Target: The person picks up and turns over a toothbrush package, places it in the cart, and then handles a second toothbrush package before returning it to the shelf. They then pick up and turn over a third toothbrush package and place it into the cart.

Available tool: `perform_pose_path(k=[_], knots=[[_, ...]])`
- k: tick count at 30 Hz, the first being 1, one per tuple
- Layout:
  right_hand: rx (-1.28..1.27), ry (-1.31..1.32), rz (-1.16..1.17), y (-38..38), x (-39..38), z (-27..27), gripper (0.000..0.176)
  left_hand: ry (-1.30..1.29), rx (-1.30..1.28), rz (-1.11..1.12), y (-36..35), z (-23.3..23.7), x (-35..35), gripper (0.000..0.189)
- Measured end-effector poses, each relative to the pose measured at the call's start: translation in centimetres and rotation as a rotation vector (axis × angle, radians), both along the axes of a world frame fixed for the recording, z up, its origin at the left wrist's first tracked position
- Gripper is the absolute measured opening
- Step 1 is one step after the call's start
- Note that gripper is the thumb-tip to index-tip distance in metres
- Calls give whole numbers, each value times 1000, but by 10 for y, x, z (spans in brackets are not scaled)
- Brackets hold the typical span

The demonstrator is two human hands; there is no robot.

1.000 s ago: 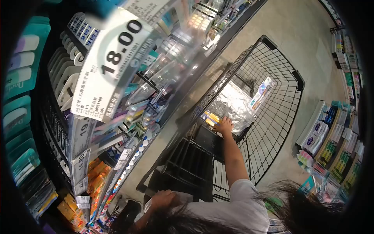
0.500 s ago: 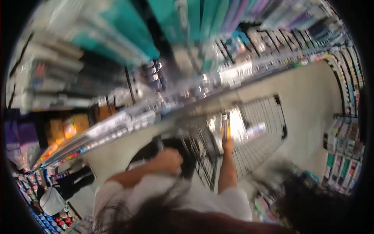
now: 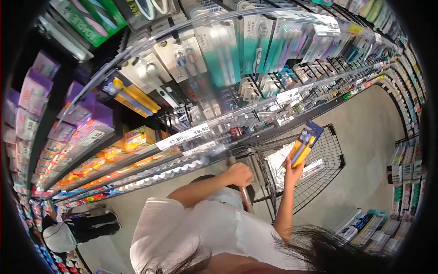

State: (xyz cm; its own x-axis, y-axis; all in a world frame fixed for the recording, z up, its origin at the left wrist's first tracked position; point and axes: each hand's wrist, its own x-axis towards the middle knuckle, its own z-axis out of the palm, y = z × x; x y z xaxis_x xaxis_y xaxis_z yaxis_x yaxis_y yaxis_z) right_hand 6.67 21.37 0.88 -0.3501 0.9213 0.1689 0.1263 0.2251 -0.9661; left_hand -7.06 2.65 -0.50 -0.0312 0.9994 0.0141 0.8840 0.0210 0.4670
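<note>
My right hand (image 3: pixel 294 172) is closed around the lower end of a toothbrush pack (image 3: pixel 303 145), raised over the shopping cart (image 3: pixel 329 176). The pack has a dark blue card top, with yellow and blue brushes showing below it. My left hand (image 3: pixel 239 175) grips the cart handle (image 3: pixel 247 197), its fingers wrapped over the bar. Inside the wire basket, beneath my right hand, lie a shiny pale package (image 3: pixel 279 165) and a narrow clear-and-white pack (image 3: pixel 312 168).
A shelf of hanging toothbrush packs (image 3: pixel 218 55) runs along the front, with price tags (image 3: pixel 183 137) on its edges. Purple boxes (image 3: pixel 93 122) fill shelves at left. Another person (image 3: pixel 61 235) stands at lower left. More stocked shelves (image 3: pixel 401 178) are at right, beyond the grey floor (image 3: pixel 372 137).
The blurred view has steadied, and the shelves sit differently in it. My right hand and the toothbrush pack appear farther right; my left hand also appears farther right.
</note>
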Motion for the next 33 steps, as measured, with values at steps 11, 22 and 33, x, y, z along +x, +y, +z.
perform_pose_path(k=[11, 22, 33], knots=[[156, 182, 486, -112, -101, 143, 49, 39, 160, -27, -2, -38, 4, 23], [440, 172, 816, -181, -141, 194, 55, 104, 513, 106, 5, -69, 34, 23], [311, 236, 977, -246, -196, 230, 57, 351, 604, 257, -40, -50, 76, 21]])
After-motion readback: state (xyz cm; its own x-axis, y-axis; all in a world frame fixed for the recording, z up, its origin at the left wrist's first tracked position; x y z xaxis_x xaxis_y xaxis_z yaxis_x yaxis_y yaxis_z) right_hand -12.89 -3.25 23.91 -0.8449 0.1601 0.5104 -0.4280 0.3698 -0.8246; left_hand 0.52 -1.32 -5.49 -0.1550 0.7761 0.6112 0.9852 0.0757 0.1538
